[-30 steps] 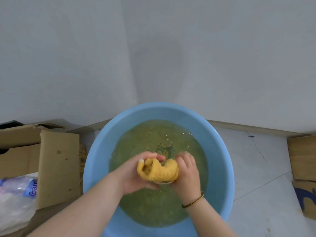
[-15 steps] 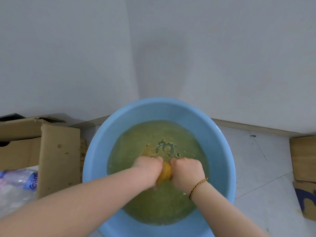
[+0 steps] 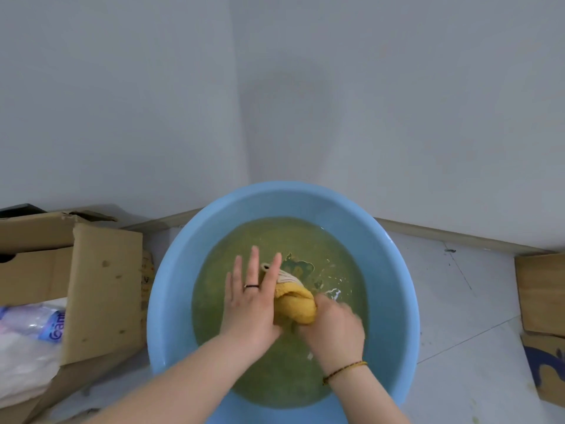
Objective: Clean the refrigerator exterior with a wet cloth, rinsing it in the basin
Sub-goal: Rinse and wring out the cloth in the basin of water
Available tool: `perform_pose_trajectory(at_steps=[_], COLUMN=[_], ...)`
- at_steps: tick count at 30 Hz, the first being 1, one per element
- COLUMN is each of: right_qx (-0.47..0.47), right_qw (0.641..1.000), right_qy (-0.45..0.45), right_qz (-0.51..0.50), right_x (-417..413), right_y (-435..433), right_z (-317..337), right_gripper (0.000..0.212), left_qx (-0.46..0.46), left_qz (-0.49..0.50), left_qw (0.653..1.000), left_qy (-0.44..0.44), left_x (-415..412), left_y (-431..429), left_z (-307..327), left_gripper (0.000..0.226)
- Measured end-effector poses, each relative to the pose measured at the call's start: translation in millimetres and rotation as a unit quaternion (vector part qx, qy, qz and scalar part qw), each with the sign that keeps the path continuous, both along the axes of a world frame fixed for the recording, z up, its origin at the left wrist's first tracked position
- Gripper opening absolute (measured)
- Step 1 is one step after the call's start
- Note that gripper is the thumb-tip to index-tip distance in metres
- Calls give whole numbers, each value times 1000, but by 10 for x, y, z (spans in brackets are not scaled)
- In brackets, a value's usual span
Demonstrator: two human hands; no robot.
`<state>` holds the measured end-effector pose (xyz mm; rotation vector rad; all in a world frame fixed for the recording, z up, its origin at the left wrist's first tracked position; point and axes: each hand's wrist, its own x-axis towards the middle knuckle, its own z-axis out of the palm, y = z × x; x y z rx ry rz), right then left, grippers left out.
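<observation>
The basin stands on the floor before me, close to the wall. In it, the cloth lies between my left hand and my right hand. A cardboard box stands to the left, and what appear to be cartons to the right.

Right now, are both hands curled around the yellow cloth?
No: the left hand lies with straight fingers against the yellow cloth, while only the right hand grips it over the basin.

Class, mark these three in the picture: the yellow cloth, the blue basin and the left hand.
yellow cloth (image 3: 296, 305): head view, its bunched middle.
blue basin (image 3: 171, 289): head view, bare left inner wall.
left hand (image 3: 249, 304): head view, back of the hand.
</observation>
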<state>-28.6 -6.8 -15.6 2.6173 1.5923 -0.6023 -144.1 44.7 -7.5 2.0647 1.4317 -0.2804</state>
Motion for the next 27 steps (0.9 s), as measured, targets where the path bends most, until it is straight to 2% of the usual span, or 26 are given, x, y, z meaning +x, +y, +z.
perform_pose_trajectory(at_steps=[1,2,3,5,6,7,10,13,15,16,17,18,19,20,22,23,24,27], right_qx=[62,142,218,323,364,390,433,462,455,432,392,329,247,168,101,87,71,-16], right_qw=[995,980,961,924,906,894,865,862,879,897,913,918,909,895,890,876,847,711], right_qy=[-69,-129,-154,-153,-139,-110,-29,17,37,65,109,176,256,322,376,413,468,650], right_qz=[23,49,72,134,163,194,250,209,139,70,-22,-130,-216,-258,-236,-235,-243,-267], right_x=[40,77,100,98,66,21,-113,-190,-284,-350,-415,-479,-536,-572,-556,-538,-517,-400], right_y=[-36,-58,-79,-121,-125,-138,-137,-111,-114,-118,-116,-96,-72,-57,-36,-13,10,0], right_z=[-55,-110,-157,-220,-213,-215,-219,-205,-213,-183,-113,-33,15,24,-25,-26,-25,39], right_gripper=[33,34,28,8,19,26,23,13,15,19,23,28,34,37,32,29,27,26], left_qx=[-58,-137,-230,-376,-397,-403,-429,-484,-464,-439,-411,-386,-369,-354,-331,-322,-312,-295], left_qz=[90,193,304,478,524,553,565,537,538,542,543,534,522,512,495,489,477,402], left_qw=[992,963,898,699,634,602,568,523,514,524,533,546,561,578,609,624,638,712], left_qy=[-61,-133,-218,-376,-407,-411,-417,-452,-481,-489,-502,-517,-526,-528,-524,-518,-518,-495], left_x=[-7,-4,8,27,39,47,47,54,70,95,119,137,154,158,149,135,129,171], left_y=[-45,-78,-88,-44,7,51,79,83,142,178,218,257,293,324,367,374,378,352], left_z=[59,113,174,143,80,30,-49,-70,-27,7,41,72,118,144,143,154,159,196], left_gripper=[107,112,115,121,123,121,99,72,36,20,14,19,25,31,43,48,51,49])
